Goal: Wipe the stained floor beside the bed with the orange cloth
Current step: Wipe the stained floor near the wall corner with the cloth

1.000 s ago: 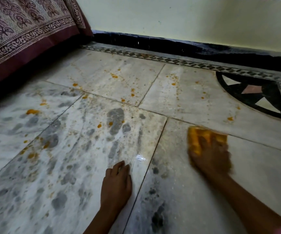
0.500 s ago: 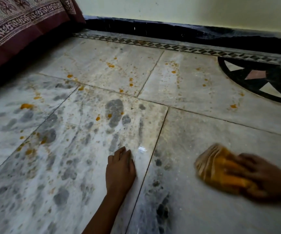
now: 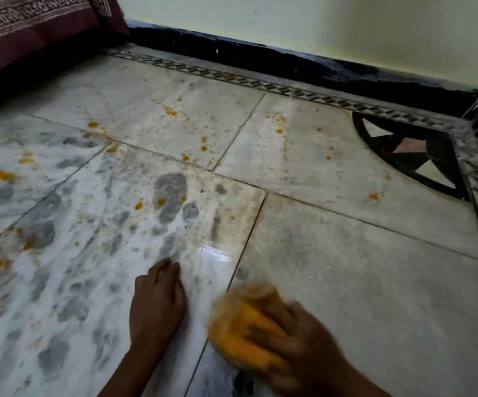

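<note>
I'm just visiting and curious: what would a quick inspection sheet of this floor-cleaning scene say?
Surface: marble floor, with grey smudges and orange stains mostly left and far; the near-right tile looks cleaner.
Job's things: orange cloth, bunched on the floor.
Clutter: nothing seen.
Hands: left hand flat on the floor; right hand on the cloth, blurred, grip unclear.
Cables: nothing seen.
Surroundings: bed far left, dark skirting, pale wall, black inlay in the corner.
</note>
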